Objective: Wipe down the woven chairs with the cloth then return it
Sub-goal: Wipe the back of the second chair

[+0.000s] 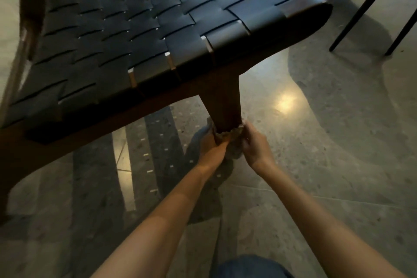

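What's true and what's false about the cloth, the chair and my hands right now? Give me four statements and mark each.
1. The left hand and right hand both hold the cloth at the chair leg. True.
2. The seat is woven from dark straps. True.
3. The cloth is spread on the seat. False: it is bunched round the leg.
4. The chair stands on carpet. False: the floor is glossy and speckled.

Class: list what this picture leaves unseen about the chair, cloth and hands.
Head view:
- Foot of the chair leg: hidden by the cloth, left hand and right hand.
- Cloth's extent: bunched under the hands.
- Chair frame: blurred, cut by the left edge.
- Neighbouring furniture legs: cut by the top edge.
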`<state>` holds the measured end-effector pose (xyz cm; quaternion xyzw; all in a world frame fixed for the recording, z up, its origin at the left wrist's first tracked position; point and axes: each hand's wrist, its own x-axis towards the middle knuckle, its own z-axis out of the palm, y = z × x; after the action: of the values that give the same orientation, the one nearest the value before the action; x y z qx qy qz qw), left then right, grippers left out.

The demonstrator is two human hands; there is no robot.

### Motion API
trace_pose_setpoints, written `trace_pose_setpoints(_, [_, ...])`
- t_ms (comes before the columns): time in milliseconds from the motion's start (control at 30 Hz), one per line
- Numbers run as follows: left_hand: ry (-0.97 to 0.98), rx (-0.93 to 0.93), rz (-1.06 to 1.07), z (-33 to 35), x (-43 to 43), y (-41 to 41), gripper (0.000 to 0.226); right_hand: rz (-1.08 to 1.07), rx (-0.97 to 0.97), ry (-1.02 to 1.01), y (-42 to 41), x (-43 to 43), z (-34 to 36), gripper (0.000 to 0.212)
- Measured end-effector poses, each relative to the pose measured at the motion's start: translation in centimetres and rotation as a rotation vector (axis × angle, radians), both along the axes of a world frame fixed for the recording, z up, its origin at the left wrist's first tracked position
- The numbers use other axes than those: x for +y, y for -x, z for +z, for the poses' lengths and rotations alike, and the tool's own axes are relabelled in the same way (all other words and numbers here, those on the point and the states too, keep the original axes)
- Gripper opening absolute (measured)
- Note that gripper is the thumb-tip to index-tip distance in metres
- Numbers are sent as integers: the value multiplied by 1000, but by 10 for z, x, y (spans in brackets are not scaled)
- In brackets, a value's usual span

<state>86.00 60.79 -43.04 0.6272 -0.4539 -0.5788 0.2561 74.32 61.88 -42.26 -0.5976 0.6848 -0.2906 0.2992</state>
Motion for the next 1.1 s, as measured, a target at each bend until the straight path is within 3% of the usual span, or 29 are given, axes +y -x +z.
trace_pose_setpoints(133, [161, -40, 266, 36, 6, 4, 32, -39, -194, 174, -8, 8, 36, 47])
trace_pose_setpoints(233, [346, 20, 370, 61, 12, -3, 8, -49, -112, 245, -15, 10, 63, 43])
trace_pose_setpoints(300, [398, 59, 454, 79, 14, -11, 14, -110, -73, 343, -22, 9, 80, 39])
trace_pose_setpoints(400, [362, 163, 582, 103, 20, -18, 20, -220, -132, 438, -37, 14, 104, 33])
trace_pose_setpoints(700, [29, 515, 886, 160, 40, -14, 16, -414, -287, 443, -59, 33, 146, 19])
trace_pose_setpoints(767, [1, 457, 848, 171, 44, -21, 15, -383, -281, 444, -62, 40, 150, 18])
trace_pose_setpoints(867, [56, 188, 631, 176, 48, -45, 7, -307, -300, 394, -68, 45, 154, 21])
trace_pose_setpoints(933, [90, 79, 539, 181, 54, -67, 15, -262, -320, 387, -76, 47, 156, 21])
trace_pose_setpoints(1100, [141, 1, 586, 188, 72, -110, 7, -193, -431, 358, -120, 50, 159, 22])
